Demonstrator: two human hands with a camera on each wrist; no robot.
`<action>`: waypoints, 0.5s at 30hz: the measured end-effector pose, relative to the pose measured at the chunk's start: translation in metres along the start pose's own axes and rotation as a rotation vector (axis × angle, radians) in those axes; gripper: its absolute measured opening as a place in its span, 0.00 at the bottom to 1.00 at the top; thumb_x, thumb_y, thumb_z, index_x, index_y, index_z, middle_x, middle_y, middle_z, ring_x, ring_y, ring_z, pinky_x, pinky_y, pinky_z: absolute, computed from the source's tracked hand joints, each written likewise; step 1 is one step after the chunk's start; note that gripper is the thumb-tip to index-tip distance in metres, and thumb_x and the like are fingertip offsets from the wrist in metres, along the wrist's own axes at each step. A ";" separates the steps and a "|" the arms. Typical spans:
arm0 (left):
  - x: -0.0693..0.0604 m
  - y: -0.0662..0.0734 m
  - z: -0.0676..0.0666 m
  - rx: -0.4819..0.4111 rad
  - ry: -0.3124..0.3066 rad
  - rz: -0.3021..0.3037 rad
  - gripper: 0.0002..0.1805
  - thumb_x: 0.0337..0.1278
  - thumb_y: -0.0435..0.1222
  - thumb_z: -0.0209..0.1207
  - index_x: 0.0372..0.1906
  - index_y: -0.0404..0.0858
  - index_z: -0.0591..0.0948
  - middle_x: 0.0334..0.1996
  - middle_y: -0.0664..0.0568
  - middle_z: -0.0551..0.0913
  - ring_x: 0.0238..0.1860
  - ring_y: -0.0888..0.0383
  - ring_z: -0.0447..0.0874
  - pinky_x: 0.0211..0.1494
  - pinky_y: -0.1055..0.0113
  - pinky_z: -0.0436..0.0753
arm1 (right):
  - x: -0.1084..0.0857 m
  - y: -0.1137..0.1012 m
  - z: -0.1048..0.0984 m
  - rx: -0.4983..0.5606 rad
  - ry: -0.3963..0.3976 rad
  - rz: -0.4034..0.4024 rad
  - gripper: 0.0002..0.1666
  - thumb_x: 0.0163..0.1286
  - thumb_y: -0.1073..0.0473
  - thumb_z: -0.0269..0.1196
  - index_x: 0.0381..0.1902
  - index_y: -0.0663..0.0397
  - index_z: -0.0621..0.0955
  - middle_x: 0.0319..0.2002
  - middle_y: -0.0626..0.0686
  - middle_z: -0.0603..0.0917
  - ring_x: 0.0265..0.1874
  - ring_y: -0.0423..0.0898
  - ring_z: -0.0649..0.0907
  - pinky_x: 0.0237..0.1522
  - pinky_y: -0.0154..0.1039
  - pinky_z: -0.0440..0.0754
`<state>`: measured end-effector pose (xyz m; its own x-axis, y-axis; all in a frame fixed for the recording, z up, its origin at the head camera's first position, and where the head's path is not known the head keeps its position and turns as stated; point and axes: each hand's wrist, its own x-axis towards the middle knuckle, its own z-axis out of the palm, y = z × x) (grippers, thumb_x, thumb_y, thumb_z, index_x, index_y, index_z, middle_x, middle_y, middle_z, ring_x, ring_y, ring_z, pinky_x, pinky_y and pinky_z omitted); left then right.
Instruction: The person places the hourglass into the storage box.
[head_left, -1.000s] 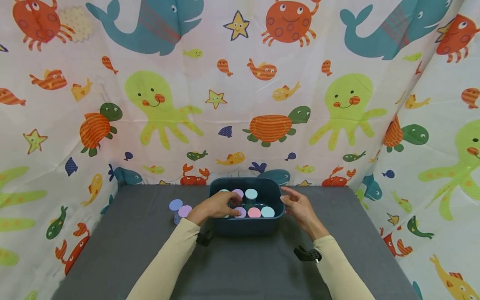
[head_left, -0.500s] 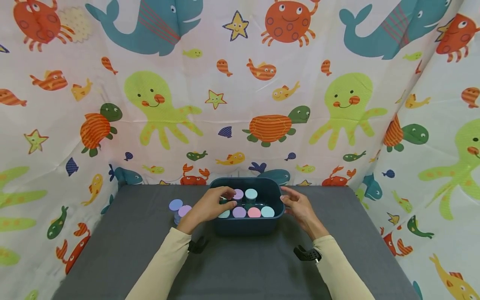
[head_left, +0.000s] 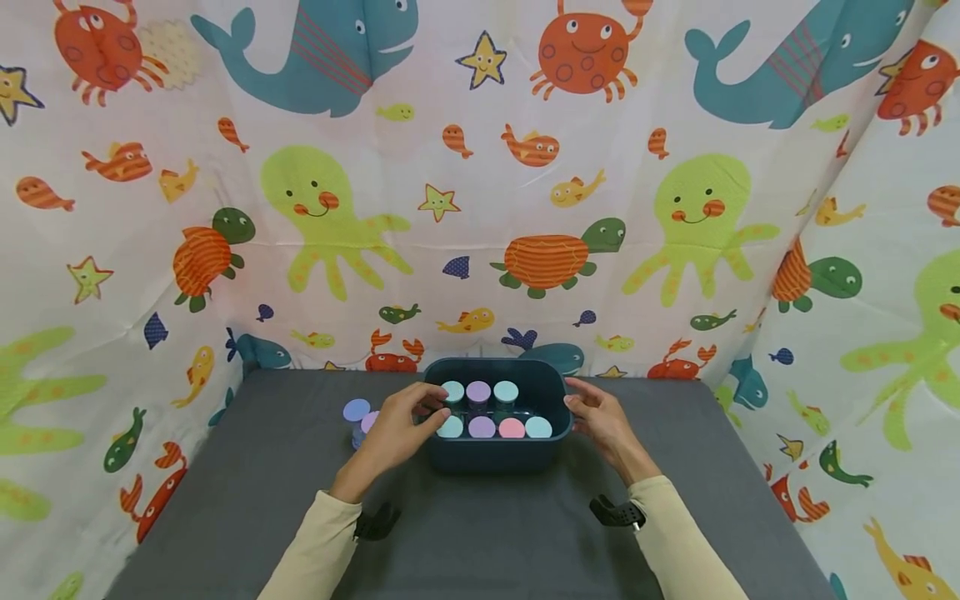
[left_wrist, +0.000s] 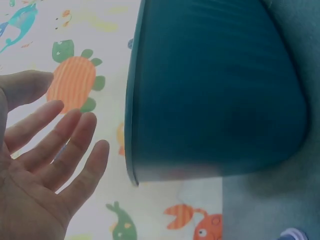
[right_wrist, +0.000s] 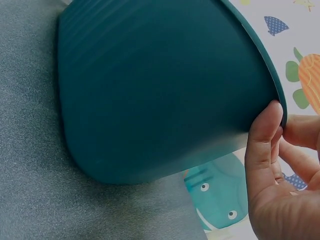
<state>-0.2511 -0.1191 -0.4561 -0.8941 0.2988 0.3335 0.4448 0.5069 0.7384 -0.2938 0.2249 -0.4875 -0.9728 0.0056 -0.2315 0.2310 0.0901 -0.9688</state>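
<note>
A dark teal plastic bin point(head_left: 495, 457) stands on the table and holds several small jars with round lids in two rows. A mint-lidded jar point(head_left: 506, 391) is in the far row; a pink-lidded jar point(head_left: 512, 427) is in the near one. My left hand point(head_left: 401, 425) hovers by the bin's left end, fingers loosely bent, with nothing held. The left wrist view shows its fingers point(left_wrist: 75, 145) apart from the bin wall. At the other end, my right hand point(head_left: 603, 421) pinches the rim. In the right wrist view, the thumb point(right_wrist: 264, 132) presses the outer wall below the rim.
Left of the bin, a blue-lidded jar point(head_left: 356, 409) and a lilac-lidded jar point(head_left: 368, 422) stand close together, partly behind my left hand. Grey cloth point(head_left: 480, 533) covers the table. A curtain printed with sea animals point(head_left: 465, 233) rises behind and at both sides.
My left hand has drawn back leftward from over the jars to the bin's left end, uncovering the left jars. The right hand stays on the rim. The head view has shifted slightly.
</note>
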 end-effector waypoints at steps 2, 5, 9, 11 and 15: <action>-0.004 -0.001 -0.002 0.011 0.032 0.011 0.14 0.63 0.40 0.63 0.52 0.44 0.81 0.46 0.51 0.84 0.46 0.58 0.83 0.53 0.55 0.83 | 0.000 0.001 0.000 -0.003 0.000 0.006 0.26 0.75 0.58 0.57 0.69 0.44 0.72 0.46 0.52 0.80 0.36 0.43 0.80 0.37 0.36 0.82; -0.011 -0.003 -0.007 0.032 0.075 0.009 0.14 0.63 0.41 0.63 0.52 0.44 0.81 0.46 0.53 0.84 0.46 0.58 0.83 0.53 0.57 0.84 | 0.000 0.003 -0.001 -0.012 -0.009 -0.003 0.26 0.75 0.58 0.57 0.70 0.44 0.71 0.47 0.52 0.80 0.36 0.43 0.80 0.37 0.36 0.82; -0.019 -0.004 -0.016 0.019 0.123 -0.006 0.15 0.63 0.42 0.63 0.53 0.45 0.81 0.47 0.53 0.84 0.47 0.58 0.83 0.52 0.54 0.84 | 0.001 0.003 -0.001 -0.013 -0.007 -0.016 0.27 0.74 0.57 0.57 0.70 0.44 0.71 0.47 0.53 0.80 0.36 0.43 0.80 0.37 0.35 0.82; -0.024 -0.005 -0.021 0.008 0.154 -0.017 0.15 0.63 0.42 0.63 0.53 0.46 0.81 0.48 0.53 0.83 0.46 0.59 0.83 0.51 0.53 0.84 | 0.001 0.004 -0.001 -0.013 -0.005 -0.015 0.27 0.74 0.57 0.57 0.69 0.44 0.71 0.48 0.53 0.80 0.37 0.43 0.80 0.38 0.36 0.83; -0.034 -0.011 -0.028 0.003 0.217 -0.038 0.15 0.63 0.42 0.63 0.52 0.46 0.81 0.48 0.55 0.83 0.44 0.60 0.83 0.50 0.59 0.85 | 0.001 0.004 -0.001 -0.016 -0.006 -0.010 0.27 0.74 0.57 0.57 0.70 0.44 0.71 0.49 0.54 0.80 0.37 0.43 0.81 0.38 0.36 0.83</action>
<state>-0.2269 -0.1571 -0.4591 -0.9004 0.0985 0.4237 0.4101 0.5171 0.7513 -0.2941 0.2263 -0.4916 -0.9750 -0.0016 -0.2222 0.2207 0.1060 -0.9696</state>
